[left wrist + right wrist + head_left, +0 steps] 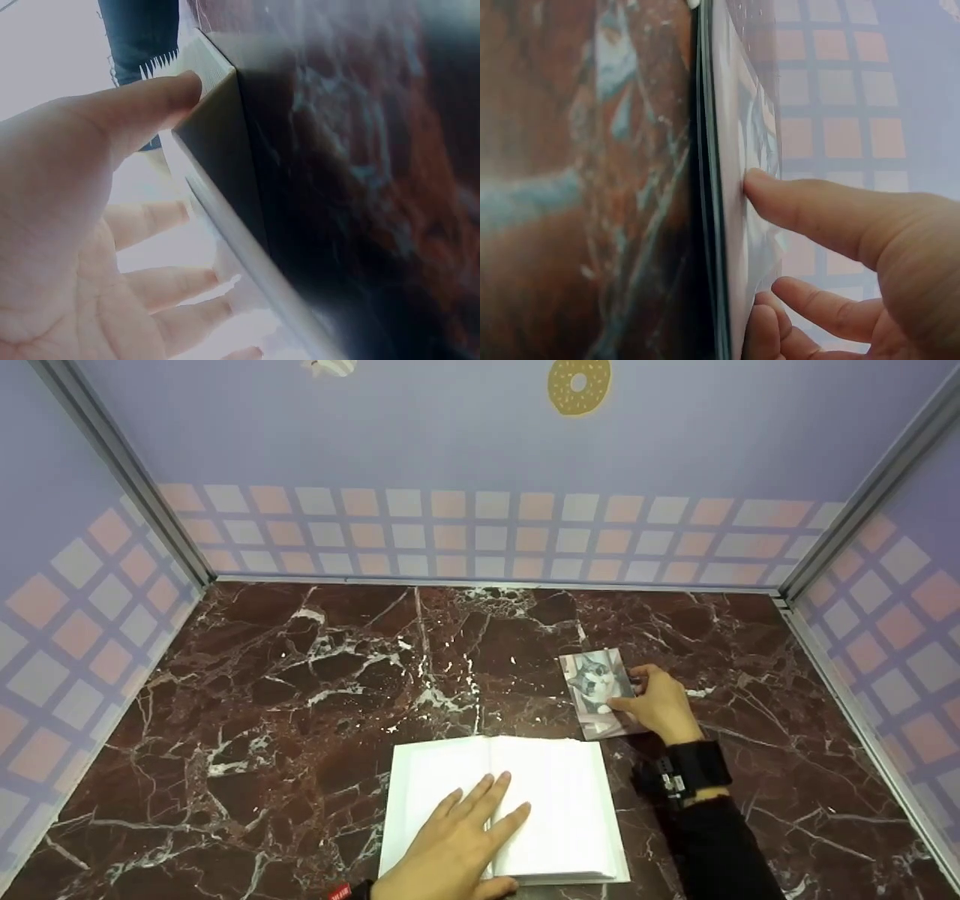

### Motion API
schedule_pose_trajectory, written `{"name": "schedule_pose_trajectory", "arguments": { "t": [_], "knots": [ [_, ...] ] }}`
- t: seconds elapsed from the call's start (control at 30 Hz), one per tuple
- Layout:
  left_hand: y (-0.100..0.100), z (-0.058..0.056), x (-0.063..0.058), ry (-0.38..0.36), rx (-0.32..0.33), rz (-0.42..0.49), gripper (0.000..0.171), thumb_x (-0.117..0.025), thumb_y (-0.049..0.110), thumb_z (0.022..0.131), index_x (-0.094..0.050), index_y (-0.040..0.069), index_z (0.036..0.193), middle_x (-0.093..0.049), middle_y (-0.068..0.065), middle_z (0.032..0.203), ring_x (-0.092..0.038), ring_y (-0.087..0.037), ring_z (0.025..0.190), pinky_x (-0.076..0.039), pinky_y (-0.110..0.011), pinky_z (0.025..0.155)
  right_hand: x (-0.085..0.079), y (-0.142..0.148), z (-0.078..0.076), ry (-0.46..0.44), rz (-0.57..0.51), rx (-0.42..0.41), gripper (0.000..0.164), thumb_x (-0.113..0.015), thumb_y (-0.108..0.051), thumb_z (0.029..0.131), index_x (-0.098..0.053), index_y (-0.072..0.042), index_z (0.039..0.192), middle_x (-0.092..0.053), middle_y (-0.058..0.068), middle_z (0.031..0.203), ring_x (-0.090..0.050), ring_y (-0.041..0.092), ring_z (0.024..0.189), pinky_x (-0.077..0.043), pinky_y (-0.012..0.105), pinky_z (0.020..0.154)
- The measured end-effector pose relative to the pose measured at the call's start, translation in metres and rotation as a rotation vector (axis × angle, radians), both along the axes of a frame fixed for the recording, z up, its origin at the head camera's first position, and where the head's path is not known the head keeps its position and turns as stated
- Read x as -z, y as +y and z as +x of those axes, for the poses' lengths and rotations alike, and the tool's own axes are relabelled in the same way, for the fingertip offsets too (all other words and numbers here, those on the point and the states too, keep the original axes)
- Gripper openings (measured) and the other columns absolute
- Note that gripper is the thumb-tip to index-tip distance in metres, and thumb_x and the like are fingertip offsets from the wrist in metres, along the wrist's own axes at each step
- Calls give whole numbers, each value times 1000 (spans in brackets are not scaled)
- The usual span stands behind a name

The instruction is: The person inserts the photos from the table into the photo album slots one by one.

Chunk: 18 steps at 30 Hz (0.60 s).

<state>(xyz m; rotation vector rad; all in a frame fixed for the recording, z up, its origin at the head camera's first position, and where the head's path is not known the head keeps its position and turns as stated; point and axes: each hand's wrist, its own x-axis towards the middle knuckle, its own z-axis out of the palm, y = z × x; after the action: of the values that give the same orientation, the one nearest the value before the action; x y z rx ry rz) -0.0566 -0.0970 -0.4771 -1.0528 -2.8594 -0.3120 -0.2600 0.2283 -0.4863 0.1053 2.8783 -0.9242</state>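
An open book (555,810) with blank white pages lies at the front of the table. My left hand (454,840) rests on it across the middle fold, fingers spread. In the left wrist view its thumb (161,101) lies at the lower edge of the pages. Just beyond the book's upper right corner is a cat photo (596,686), the top one of a thin stack whose layered edges (712,187) show in the right wrist view. My right hand (664,705) pinches the photo at its right side, thumb on the picture and fingers curled at the edge.
The brown marbled table (300,720) is bounded by a back wall (480,442) with pink and white checks. Side walls (82,607) stand left and right. A black band with a small device (697,772) sits on my right wrist.
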Motion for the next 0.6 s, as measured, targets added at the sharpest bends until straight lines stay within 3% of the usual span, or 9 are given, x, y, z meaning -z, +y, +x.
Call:
{"name": "schedule_pose_trajectory", "arguments": {
  "t": [0.33,0.6],
  "knots": [
    [9,2,-3,-42,-5,-56,81,-67,61,85,-42,25,153,-33,-18,162,-41,-36,145,-46,-57,106,1,3,0,0,-24,8,72,-83,-32,81,-53,2,136,-65,23,112,-63,34,97,-49,45,85],
    [15,5,-3,-46,18,-60,77,-51,70,91,-44,24,152,-34,-19,161,-42,-37,144,-47,-56,105,4,6,-1,15,-38,7,61,-85,-33,79,-60,2,121,-64,13,96,-65,22,76,-48,34,74]
  ]
}}
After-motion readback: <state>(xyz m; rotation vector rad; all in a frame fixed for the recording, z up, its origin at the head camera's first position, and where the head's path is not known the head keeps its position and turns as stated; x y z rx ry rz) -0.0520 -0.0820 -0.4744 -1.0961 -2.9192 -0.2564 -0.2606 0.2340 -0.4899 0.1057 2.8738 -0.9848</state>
